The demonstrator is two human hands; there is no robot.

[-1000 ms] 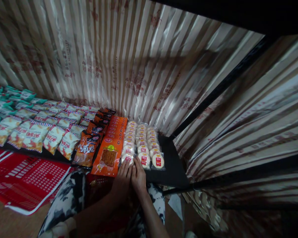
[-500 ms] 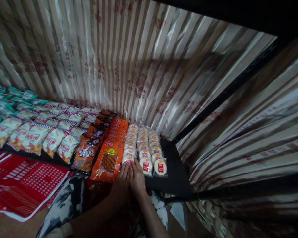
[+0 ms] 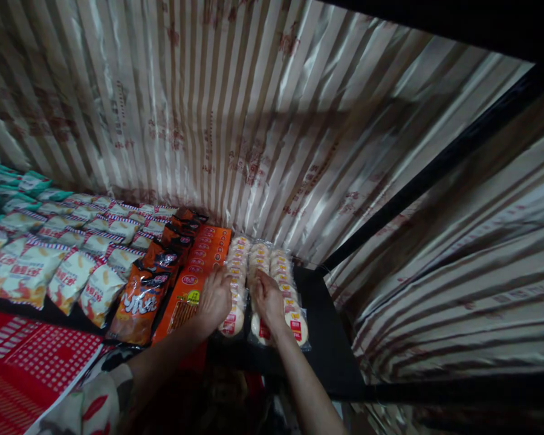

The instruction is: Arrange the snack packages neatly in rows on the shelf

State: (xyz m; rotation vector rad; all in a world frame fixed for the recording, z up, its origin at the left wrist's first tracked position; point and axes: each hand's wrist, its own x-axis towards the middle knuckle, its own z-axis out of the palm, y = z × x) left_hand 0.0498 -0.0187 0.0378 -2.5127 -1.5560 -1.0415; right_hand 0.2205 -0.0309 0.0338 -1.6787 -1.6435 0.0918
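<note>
Three rows of round white rice crackers in clear packs with red and yellow labels stand on a black shelf. My left hand lies against the left side of the leftmost row, over the edge of a flat orange snack bag. Its fingers look stretched out, with nothing seen in them. Over the middle row of crackers is my right hand, fingers bent together on the packs. Whether it grips one is hidden. The front packs of each row show below the hands.
To the left stand brown-orange bags, white chip bags and green bags. A red basket sits below the shelf front. Striped foil sheeting covers the back and right side, with a black slanted bar at the right.
Both hands moved from the front of the leftmost cracker row up along it and apart, left hand to its left side, right hand to the middle row. The view shifted slightly.
</note>
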